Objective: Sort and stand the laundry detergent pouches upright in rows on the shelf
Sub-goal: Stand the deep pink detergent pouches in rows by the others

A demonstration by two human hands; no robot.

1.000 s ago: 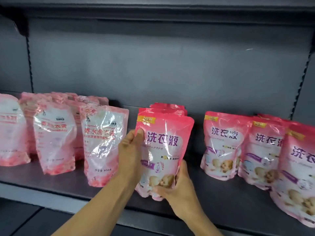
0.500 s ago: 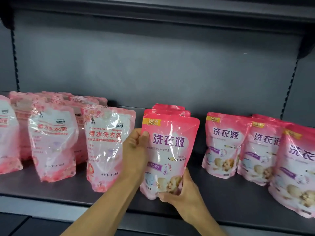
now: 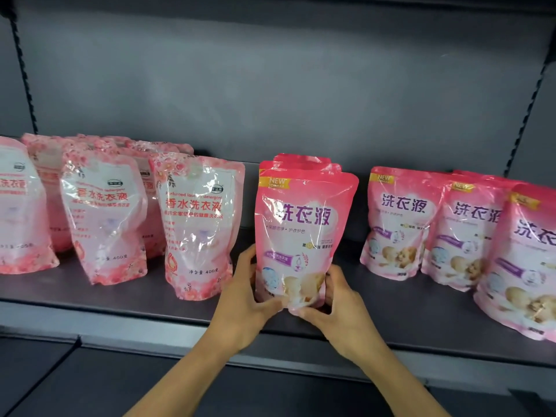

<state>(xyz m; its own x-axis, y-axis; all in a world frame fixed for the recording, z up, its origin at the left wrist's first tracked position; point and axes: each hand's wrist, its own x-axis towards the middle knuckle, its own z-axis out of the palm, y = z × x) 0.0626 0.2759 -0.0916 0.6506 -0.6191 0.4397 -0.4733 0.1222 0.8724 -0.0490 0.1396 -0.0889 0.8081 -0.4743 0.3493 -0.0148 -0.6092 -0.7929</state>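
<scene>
On the left, the floral pouches (image 3: 195,227) are already standing in rows on the shelf (image 3: 150,308). In the middle, you are gripping the front pouch (image 3: 304,236) at its base — left hand (image 3: 246,299) and right hand (image 3: 340,314) curled around it — ahead of 2 matching ones. Right of it, the group of pouches (image 3: 469,233) is leaning unevenly — probably still needing straightening.

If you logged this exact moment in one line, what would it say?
left hand: grips pouch base | right hand: grips pouch base | pink detergent pouch: upright, front of middle row | shelf
</scene>
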